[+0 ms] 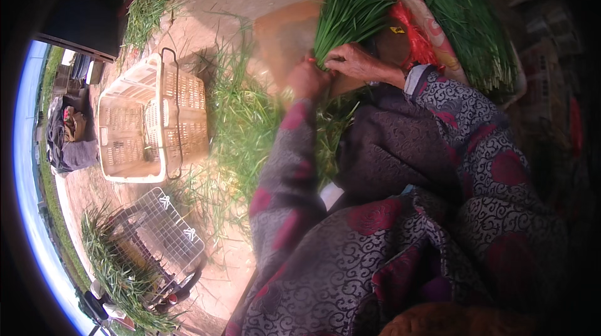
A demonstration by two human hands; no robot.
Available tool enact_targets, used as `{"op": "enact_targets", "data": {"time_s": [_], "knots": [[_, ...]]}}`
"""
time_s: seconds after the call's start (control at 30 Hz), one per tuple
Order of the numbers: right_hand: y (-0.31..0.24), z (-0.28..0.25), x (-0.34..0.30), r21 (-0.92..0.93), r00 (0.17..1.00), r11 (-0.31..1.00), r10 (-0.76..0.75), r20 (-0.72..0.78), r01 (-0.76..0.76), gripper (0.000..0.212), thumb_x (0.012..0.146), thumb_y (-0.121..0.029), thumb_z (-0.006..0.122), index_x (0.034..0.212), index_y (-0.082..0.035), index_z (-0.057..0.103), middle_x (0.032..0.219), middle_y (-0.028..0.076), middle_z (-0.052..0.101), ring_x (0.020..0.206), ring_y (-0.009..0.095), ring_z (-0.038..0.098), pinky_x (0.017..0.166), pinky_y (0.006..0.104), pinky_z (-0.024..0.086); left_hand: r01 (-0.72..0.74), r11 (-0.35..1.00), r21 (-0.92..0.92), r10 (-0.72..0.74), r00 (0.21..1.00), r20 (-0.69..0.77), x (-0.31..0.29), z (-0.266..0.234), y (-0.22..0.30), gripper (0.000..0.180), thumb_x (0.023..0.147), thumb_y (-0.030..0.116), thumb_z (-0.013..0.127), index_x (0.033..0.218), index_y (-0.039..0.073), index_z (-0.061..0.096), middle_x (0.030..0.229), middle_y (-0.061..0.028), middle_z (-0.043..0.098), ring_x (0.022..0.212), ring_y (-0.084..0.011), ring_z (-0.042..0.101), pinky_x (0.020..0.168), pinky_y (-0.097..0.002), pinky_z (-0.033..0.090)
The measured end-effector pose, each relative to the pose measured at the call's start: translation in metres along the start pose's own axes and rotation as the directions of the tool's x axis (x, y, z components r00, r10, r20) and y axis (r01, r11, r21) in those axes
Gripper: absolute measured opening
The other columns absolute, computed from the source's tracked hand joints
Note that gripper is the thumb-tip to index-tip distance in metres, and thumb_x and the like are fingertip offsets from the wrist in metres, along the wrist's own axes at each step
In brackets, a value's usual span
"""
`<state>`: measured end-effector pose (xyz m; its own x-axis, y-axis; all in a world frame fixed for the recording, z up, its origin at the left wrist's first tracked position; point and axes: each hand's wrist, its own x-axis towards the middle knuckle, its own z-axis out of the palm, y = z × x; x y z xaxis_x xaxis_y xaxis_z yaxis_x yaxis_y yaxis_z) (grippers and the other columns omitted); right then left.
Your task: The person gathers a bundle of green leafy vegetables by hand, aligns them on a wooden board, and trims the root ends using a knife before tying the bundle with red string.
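A bunch of long green chives fans out away from me, its stems gathered at the near end. Round the stem end, my left hand is closed, and a bit of red, perhaps a tie, shows by its fingers. From the right, my right hand reaches in with curled fingers pressed at the same stems. Whether it also pinches a tie is hidden. Under the bunch lies a flat brown board.
At the right, a large heap of chives lies in a cloth wrap, beside red plastic. Loose green leaves litter the ground at left. Beyond them are a cream plastic crate and a wire-backed trolley with greens.
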<state>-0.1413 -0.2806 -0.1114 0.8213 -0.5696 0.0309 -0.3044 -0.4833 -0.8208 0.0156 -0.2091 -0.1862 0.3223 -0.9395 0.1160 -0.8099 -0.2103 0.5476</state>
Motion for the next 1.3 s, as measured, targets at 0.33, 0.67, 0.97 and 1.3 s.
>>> {"op": "enact_targets", "data": {"time_s": [0.33,0.67,0.97,1.3], "knots": [[0.001,-0.001,0.004,-0.264,0.947,0.918,-0.318,-0.037,0.298,0.014,0.086,-0.013,0.062,0.091,-0.002,0.068,0.087,0.018,0.066,0.083,0.038,0.065,0.075,0.0441,0.050,0.010,0.998,-0.057,-0.010,1.000,-0.003,-0.004,-0.009,0.007,0.065,0.074,0.049,0.073,0.127,0.015,0.060,0.104,-0.0207,0.070,0.093,-0.0391,0.069,0.077,-0.0491,0.055],[0.007,0.013,0.005,-0.266,0.973,0.946,-0.216,-0.082,0.187,0.013,0.085,-0.011,0.060,0.093,-0.003,0.067,0.087,0.018,0.064,0.087,0.037,0.064,0.078,0.0454,0.049,0.015,0.999,-0.038,-0.014,1.000,0.007,-0.003,-0.008,0.013,0.059,0.077,0.041,0.068,0.129,0.014,0.060,0.102,-0.0230,0.070,0.091,-0.0413,0.069,0.078,-0.0504,0.055],[0.011,0.003,-0.001,-0.305,0.950,0.901,-0.306,0.053,0.307,0.014,0.084,-0.016,0.065,0.089,-0.003,0.066,0.092,0.018,0.065,0.085,0.037,0.064,0.076,0.0459,0.049,0.016,1.000,-0.013,-0.016,1.000,0.017,-0.004,-0.012,0.012,0.056,0.077,0.038,0.072,0.125,0.011,0.060,0.103,-0.0199,0.069,0.090,-0.0378,0.070,0.075,-0.0478,0.056],[0.005,0.006,0.009,-0.217,0.975,0.956,-0.171,0.139,0.199,0.024,0.085,-0.020,0.066,0.080,0.004,0.062,0.070,0.020,0.059,0.065,0.034,0.060,0.063,0.0445,0.044,-0.034,0.999,-0.002,0.034,0.998,-0.050,-0.010,-0.010,0.014,0.058,0.077,0.039,0.069,0.126,0.010,0.058,0.100,-0.0172,0.068,0.090,-0.0356,0.069,0.073,-0.0465,0.056]]}}
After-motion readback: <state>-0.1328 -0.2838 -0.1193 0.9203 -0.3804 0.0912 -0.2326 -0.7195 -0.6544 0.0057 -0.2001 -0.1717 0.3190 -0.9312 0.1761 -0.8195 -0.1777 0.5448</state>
